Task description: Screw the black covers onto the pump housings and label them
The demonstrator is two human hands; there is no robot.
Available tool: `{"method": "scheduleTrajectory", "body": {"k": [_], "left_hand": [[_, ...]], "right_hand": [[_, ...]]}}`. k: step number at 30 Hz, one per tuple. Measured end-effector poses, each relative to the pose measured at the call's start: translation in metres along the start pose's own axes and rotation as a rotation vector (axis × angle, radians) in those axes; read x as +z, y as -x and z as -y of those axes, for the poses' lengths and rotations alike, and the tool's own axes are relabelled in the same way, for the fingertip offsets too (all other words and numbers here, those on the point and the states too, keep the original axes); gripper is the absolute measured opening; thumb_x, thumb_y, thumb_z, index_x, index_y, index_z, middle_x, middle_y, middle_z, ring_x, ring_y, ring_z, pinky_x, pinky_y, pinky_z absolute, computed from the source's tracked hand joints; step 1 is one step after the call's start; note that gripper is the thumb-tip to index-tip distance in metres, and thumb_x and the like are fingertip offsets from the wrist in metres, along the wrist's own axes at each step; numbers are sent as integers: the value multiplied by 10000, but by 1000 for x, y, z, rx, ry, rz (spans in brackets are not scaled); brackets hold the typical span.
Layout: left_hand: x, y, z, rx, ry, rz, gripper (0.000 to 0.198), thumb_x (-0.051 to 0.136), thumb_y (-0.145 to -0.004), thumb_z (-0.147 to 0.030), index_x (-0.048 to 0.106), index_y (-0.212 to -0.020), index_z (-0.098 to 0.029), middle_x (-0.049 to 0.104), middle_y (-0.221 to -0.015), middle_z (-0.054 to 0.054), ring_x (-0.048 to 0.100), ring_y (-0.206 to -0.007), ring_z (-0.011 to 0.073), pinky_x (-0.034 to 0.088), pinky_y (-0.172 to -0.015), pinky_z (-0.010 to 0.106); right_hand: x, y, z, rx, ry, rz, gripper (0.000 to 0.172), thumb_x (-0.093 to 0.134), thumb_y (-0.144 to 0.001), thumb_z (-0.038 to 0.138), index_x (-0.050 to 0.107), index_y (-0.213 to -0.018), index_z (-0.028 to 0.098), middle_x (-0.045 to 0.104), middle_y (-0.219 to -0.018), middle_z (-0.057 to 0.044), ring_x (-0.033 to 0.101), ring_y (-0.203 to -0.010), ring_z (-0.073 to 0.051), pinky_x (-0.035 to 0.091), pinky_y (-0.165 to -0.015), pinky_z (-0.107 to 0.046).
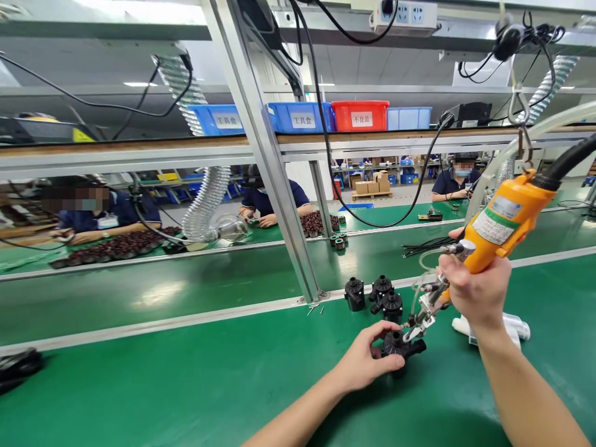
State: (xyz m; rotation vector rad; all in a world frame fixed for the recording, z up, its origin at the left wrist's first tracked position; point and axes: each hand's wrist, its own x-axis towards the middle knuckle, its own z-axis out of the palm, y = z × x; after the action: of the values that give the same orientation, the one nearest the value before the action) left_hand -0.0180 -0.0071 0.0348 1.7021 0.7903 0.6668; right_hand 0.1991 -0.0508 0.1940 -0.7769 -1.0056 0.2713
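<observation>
L hand (370, 360): fingers grasping pump (395, 340), upright, near 3 others (354, 294) on counter (186, 385). R hand (484, 292): fingers clenched round driver (500, 223), tilted, tip (406, 338) at pump's top. Rec.: brace pump, bring driver nearer vert., keep L fingertips clear.

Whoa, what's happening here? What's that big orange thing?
A person is working at a green table. Their left hand holds a black part on it. Their right hand grips the orange tool, which is hooked up from above. The tool's metal tip is right at the black part, though I can't tell if they touch. Three more black parts stand just behind. Farther back are other people in dark blue tops.
</observation>
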Motion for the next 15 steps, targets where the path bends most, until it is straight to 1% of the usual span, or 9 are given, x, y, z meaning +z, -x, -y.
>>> {"method": "scheduleTrajectory", "body": {"k": [2, 4, 9, 12, 15], "left_hand": [[9, 0, 8, -8, 36, -48, 658, 879, -723, -499, 651, -1259, -192, 646, -1190, 74, 623, -961, 215, 529, -794, 278], [13, 0, 10, 1, 54, -57, 639, 881, -724, -497, 659, -1239, -189, 647, -1154, 66, 613, -926, 199, 527, -773, 265], [11, 0, 2, 4, 92, -28, 627, 890, -709, -501, 684, -1210, -187, 669, -1089, 66, 627, -897, 203, 530, -761, 274], [10, 0, 0, -5, 97, -30, 636, 892, -697, -515, 692, -1206, -190, 682, -1030, 58, 636, -902, 216, 532, -775, 288], [11, 0, 2, -5, 83, -30, 634, 887, -704, -513, 682, -1206, -186, 677, -999, 50, 630, -877, 206, 528, -762, 284]], "right_hand": [[5, 1, -2, 40, -43, 26, 363, 830, -635, 327, 635, -915, 206, 553, -637, 54, 529, -473, -109, 505, -444, -255], [10, 2, -4, 68, -67, 45, 350, 816, -636, 315, 628, -909, 204, 537, -624, 64, 508, -467, -99, 497, -447, -251], [14, 5, -3, 117, -62, 80, 370, 820, -640, 322, 604, -920, 214, 546, -630, 64, 510, -472, -100, 491, -446, -247], [12, 7, -3, 101, -75, 98, 363, 814, -652, 318, 606, -932, 219, 541, -662, 57, 496, -475, -98, 490, -444, -257], [9, 8, -5, 58, -83, 86, 346, 805, -670, 304, 620, -951, 220, 530, -703, 51, 482, -493, -94, 491, -456, -267]]}}
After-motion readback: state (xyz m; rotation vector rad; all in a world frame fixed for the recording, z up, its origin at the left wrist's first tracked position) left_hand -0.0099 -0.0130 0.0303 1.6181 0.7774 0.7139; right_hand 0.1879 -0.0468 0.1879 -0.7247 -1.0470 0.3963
